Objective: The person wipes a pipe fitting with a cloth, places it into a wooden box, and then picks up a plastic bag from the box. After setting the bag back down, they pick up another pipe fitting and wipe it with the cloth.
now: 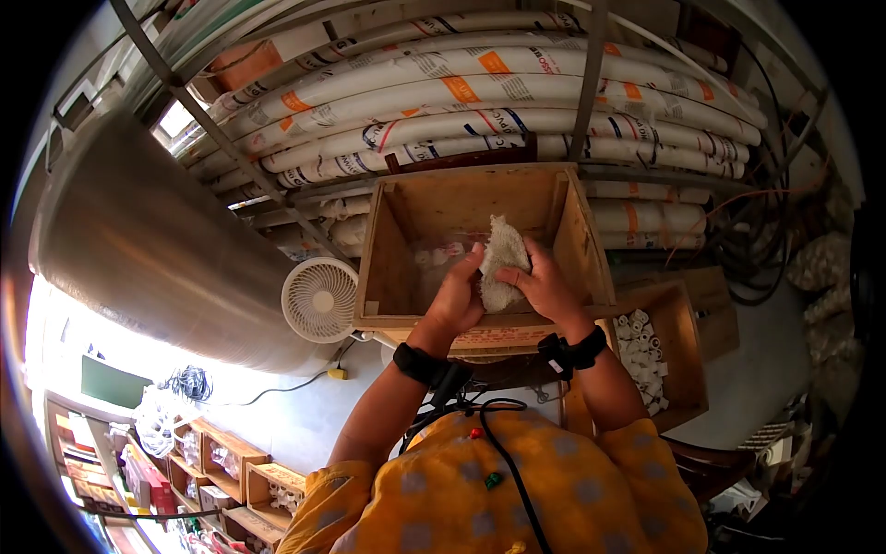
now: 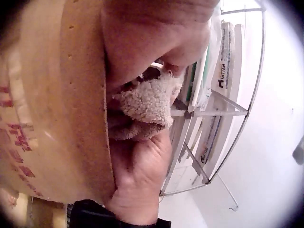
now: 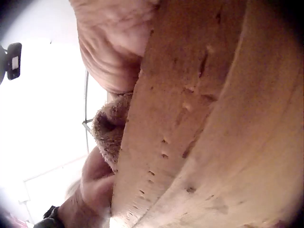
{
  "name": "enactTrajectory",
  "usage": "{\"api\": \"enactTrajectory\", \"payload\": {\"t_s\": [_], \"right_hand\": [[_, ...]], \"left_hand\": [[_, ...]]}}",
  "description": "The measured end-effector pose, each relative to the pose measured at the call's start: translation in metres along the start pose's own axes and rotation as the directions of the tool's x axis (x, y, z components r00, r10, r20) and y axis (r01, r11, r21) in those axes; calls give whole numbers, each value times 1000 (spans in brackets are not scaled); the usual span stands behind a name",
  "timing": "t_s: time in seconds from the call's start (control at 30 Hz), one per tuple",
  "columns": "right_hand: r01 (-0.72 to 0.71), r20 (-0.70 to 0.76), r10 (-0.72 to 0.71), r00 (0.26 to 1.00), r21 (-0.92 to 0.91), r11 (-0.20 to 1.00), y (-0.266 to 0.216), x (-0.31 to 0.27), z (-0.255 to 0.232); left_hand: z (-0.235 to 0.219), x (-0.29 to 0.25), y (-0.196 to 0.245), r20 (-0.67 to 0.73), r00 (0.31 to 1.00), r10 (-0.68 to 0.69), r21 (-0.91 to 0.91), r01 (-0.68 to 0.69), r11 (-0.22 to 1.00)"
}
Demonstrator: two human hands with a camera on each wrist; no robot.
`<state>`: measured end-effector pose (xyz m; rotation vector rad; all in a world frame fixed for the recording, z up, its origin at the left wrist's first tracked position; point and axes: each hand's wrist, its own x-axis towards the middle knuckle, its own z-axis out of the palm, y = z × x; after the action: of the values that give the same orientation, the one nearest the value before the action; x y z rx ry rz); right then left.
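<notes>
Both hands hold a whitish, fuzzy terry cloth (image 1: 504, 263) over the near side of an open wooden box (image 1: 461, 198). My left hand (image 1: 457, 294) grips the cloth's left side, thumb pointing up along it. From the right, my right hand (image 1: 546, 282) pinches it with the thumb laid across its front. In the left wrist view, the cloth (image 2: 149, 99) is folded between the two hands, and a shiny, dark-centred rounded piece shows at its upper edge; I cannot tell what it is. The box's wall (image 3: 190, 118) hides part of both hands in the right wrist view.
Small clear bags (image 1: 438, 254) lie inside the box. A second wooden box (image 1: 683, 355) at the right holds many white pipe fittings (image 1: 640, 355). A white fan (image 1: 319, 300) stands left, near a large metallic cylinder (image 1: 166, 231). Wrapped white pipes (image 1: 415, 102) fill the rack behind.
</notes>
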<state>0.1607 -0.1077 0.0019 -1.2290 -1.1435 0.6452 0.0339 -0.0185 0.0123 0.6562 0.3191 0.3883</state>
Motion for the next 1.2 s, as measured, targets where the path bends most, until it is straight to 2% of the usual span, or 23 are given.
{"api": "enactTrajectory", "payload": {"t_s": [0.1,0.27,0.37,0.47,0.57,0.67,0.77,0.87,0.97,1.1,1.17,1.2], "right_hand": [[-10,-10,10,1000,36,999,2,1,0],[-12,-66,17,998,81,997,7,1,-3],[-60,-77,70,995,127,990,9,1,-4],[42,-31,-46,998,-134,990,5,0,-3],[51,-8,-51,999,-42,998,-2,1,3],[43,6,-43,999,-31,999,5,2,2],[-14,-7,15,1000,84,996,5,2,0],[-54,-36,58,998,107,993,8,1,-2],[-69,9,69,998,162,984,6,1,-4],[-52,33,50,998,49,997,-6,-2,1],[-52,42,52,998,-19,998,-10,0,1],[-50,22,50,999,20,999,-10,3,0]], "left_hand": [[-14,7,-5,115,993,20,41,-25,999],[-15,8,-6,78,997,21,100,-29,995],[-16,8,-6,57,998,27,94,-32,995],[-4,2,-1,8,1000,18,25,-18,1000],[-3,0,1,17,1000,5,-29,-5,1000],[-11,4,-2,39,999,18,-20,-17,1000],[-17,8,-6,27,999,34,-13,-34,999],[-17,8,-6,47,998,38,-16,-38,999],[-18,8,-6,29,1000,4,-27,-3,1000],[-16,5,-3,16,999,-29,-54,30,998],[-11,0,-4,27,1000,-14,-10,14,1000],[-9,2,-1,42,999,-3,19,3,1000]]}}
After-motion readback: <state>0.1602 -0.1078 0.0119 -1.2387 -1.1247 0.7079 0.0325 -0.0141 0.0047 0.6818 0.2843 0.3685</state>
